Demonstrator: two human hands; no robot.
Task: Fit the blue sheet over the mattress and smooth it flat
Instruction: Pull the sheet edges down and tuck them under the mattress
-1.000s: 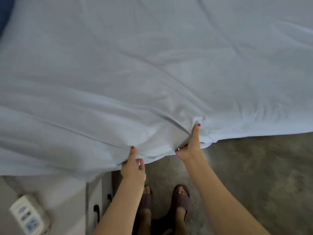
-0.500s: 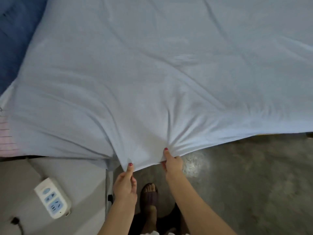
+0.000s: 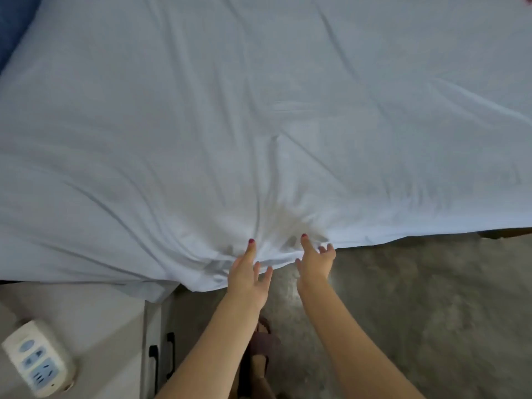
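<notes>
The pale blue sheet (image 3: 259, 116) covers the mattress and fills most of the view. Its near hem bunches into creases that fan out from my two hands. My left hand (image 3: 247, 276) is at the hem, thumb lying on top of the cloth and fingers straight and spread along the edge. My right hand (image 3: 315, 262) is close beside it to the right, thumb on the sheet and fingers spread at the hem. Neither hand plainly pinches the cloth. The mattress itself is hidden under the sheet.
A grey bedside cabinet (image 3: 95, 318) with dark handles stands at lower left, with a white power strip (image 3: 36, 358) on it. Grey concrete floor (image 3: 417, 306) lies to the right. My sandalled foot (image 3: 263, 344) is below the hands. Dark blue fabric (image 3: 13, 27) shows at top left.
Both hands moved up and right along the hem. Earlier the fingers were tucked under the cloth, pinching it; now they are straight and visible at the edge.
</notes>
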